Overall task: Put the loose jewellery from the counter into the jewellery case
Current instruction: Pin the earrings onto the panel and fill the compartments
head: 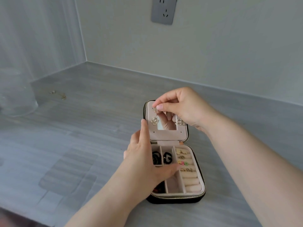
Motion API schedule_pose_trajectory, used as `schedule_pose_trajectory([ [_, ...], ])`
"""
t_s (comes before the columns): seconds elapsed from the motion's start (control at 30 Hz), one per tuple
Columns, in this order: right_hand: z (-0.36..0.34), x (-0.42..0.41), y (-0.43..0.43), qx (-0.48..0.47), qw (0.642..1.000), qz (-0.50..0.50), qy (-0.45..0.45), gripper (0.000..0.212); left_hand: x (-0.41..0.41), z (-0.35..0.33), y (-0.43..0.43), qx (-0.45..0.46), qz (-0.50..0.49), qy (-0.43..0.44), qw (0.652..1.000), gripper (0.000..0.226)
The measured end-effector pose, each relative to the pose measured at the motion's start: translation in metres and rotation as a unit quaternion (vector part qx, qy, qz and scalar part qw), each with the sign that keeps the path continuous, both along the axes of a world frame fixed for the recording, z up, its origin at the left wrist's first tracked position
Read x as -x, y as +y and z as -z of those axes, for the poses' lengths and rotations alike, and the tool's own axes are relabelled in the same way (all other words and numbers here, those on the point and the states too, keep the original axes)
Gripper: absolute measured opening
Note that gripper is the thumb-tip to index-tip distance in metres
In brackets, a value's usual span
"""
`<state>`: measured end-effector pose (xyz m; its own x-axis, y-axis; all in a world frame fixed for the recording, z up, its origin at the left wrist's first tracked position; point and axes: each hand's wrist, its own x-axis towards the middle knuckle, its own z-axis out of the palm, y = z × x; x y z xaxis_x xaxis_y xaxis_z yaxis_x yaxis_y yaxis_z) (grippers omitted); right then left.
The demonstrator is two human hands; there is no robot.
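The black zip jewellery case point(199, 176) lies open on the grey counter, its pink lid point(165, 135) standing upright with a small mirror. My right hand point(183, 107) pinches the top of a sparkly dangling earring point(154, 120) at the lid's upper left. A matching earring point(178, 122) hangs at the lid's right. My left hand point(144, 158) steadies the lid's left edge, thumb lying across the tray. The tray holds black hair ties point(167, 157) and several small earrings point(182, 163) on the ring rolls. Loose gold jewellery point(59, 94) lies far left on the counter.
A clear glass vessel point(18, 102) stands at the left edge near the loose pieces. A wall socket point(164, 10) is on the back wall. The counter meets walls at the back and left; its front edge runs along the lower left.
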<state>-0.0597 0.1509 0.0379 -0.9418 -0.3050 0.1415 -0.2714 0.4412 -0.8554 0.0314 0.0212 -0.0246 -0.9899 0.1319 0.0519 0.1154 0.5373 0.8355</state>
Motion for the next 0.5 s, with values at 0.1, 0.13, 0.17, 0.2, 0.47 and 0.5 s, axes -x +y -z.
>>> schedule_pose_trajectory([
  [0.1, 0.000, 0.001, -0.001, -0.015, 1.000, 0.004, 0.019, 0.019, 0.000, 0.000, 0.000, -0.010, 0.007, 0.004, 1.000, 0.121],
  [0.13, 0.001, 0.001, -0.002, -0.023, 0.999, 0.011, 0.028, 0.020, 0.000, -0.001, 0.000, -0.013, 0.010, 0.005, 1.000, 0.121],
  [0.17, 0.002, 0.001, -0.003, -0.032, 0.999, 0.017, 0.038, 0.019, 0.000, -0.001, 0.000, -0.014, 0.012, 0.006, 1.000, 0.122],
  [0.2, 0.002, 0.001, -0.004, -0.041, 0.998, 0.022, 0.048, 0.018, -0.001, -0.002, 0.000, -0.015, 0.014, 0.008, 1.000, 0.121],
  [0.47, 0.006, -0.005, 0.006, -0.020, 0.999, 0.002, 0.033, 0.016, -0.001, -0.003, -0.001, -0.014, 0.015, 0.017, 1.000, 0.121],
  [0.5, 0.007, -0.005, 0.006, -0.017, 0.999, 0.004, 0.037, 0.018, -0.001, -0.002, -0.001, -0.015, 0.016, 0.017, 1.000, 0.121],
])
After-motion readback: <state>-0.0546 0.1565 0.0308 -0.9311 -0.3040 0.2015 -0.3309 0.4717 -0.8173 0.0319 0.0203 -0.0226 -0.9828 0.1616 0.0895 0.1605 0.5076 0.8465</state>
